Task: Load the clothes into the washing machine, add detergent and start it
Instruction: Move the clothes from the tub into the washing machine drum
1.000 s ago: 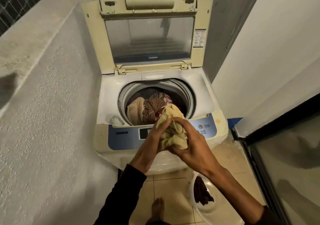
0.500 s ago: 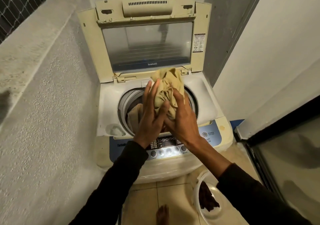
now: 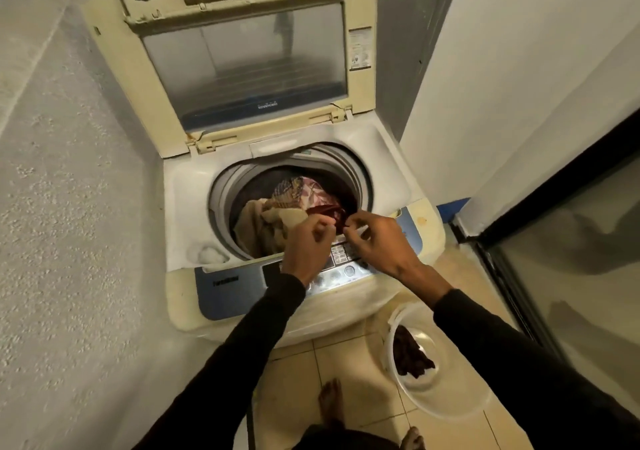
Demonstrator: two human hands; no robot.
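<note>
On the floor, a white basin (image 3: 446, 404) holds one dark garment (image 3: 410, 354). Above, both hands, left hand (image 3: 306, 241) and right hand (image 3: 381, 241), pinch a dark red cloth (image 3: 327, 212) at the washing machine (image 3: 194, 186) drum's front edge, grip nearly closed. It looks light, limp; bunch it anywhere.

Likely home laundry corner: washing machine (image 3: 298, 214), tiled floor (image 3: 298, 373).
</note>
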